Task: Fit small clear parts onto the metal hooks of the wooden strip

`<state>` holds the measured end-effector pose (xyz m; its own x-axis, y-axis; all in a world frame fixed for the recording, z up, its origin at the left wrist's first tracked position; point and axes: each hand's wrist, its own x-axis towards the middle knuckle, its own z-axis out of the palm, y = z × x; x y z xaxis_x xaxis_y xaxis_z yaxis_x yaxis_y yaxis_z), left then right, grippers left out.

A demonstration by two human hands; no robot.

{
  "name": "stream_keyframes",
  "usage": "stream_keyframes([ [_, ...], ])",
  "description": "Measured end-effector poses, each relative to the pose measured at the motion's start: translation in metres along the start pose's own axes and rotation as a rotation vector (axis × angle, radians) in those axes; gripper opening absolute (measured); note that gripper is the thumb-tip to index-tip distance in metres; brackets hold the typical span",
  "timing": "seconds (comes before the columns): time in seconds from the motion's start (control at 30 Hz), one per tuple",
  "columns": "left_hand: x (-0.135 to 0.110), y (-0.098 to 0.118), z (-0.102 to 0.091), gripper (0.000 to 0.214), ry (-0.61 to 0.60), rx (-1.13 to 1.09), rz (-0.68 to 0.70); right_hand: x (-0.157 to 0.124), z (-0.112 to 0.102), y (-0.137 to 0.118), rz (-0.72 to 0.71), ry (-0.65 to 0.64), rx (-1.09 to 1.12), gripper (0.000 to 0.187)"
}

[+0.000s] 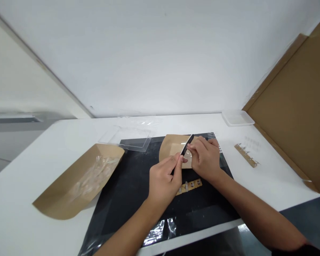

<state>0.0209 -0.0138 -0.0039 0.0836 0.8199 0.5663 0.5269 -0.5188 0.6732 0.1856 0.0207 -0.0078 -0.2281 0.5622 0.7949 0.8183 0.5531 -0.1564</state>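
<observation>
Just above the black mat, my two hands meet. My right hand [206, 158] is closed on a thin black strip with a white edge, which looks like a nail file [187, 144]. My left hand [165, 177] pinches close to the file's lower end; whatever lies between its fingertips is too small to make out. Behind the hands stands a brown paper tray [165, 149] with small pale pieces in it, partly hidden. Below them a wooden strip with metal clips [193, 185] lies on the mat, some clips carrying clear tips. My left hand covers its left end.
The black mat [130, 199] is plastic-covered. At left lies a larger brown paper tray [53, 199] with clear plastic pieces. A clear plastic lid [125, 137] lies behind. At right are another clip strip [246, 156], a shallow translucent box [237, 119] and a tall cardboard wall [296, 106].
</observation>
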Motion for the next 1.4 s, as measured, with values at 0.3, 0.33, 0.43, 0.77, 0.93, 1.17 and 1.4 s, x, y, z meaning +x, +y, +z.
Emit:
stream_keyframes([
  [0.3,0.0002,0.0018,-0.0005,0.025,0.026,0.005,0.039,-0.0009,-0.0019,-0.0007,-0.031,-0.045,0.023,0.027],
  [0.33,0.0006,0.0012,0.0,0.024,0.041,0.007,0.069,-0.0006,-0.0018,-0.0004,-0.046,-0.056,0.035,0.026],
  [0.43,0.0013,0.0002,0.0014,0.024,0.075,0.017,0.135,0.0009,-0.0019,0.0009,0.004,-0.023,0.017,0.028],
  [0.77,0.0002,0.0006,0.002,0.019,0.109,0.039,0.19,0.0012,-0.003,-0.0031,0.016,-0.038,0.02,0.03],
  [0.93,-0.0003,0.0003,0.0008,0.018,0.116,0.062,0.216,0.0016,-0.0039,-0.0049,0.038,-0.01,0.022,0.029],
  [1.17,-0.0005,0.0016,-0.001,0.018,0.109,0.072,0.219,0.003,-0.0087,-0.0027,0.039,-0.068,0.059,0.026],
  [1.4,0.0002,0.0019,0.0005,0.018,0.115,0.072,0.239,0.0038,-0.0083,-0.0012,0.082,-0.036,0.095,0.027],
])
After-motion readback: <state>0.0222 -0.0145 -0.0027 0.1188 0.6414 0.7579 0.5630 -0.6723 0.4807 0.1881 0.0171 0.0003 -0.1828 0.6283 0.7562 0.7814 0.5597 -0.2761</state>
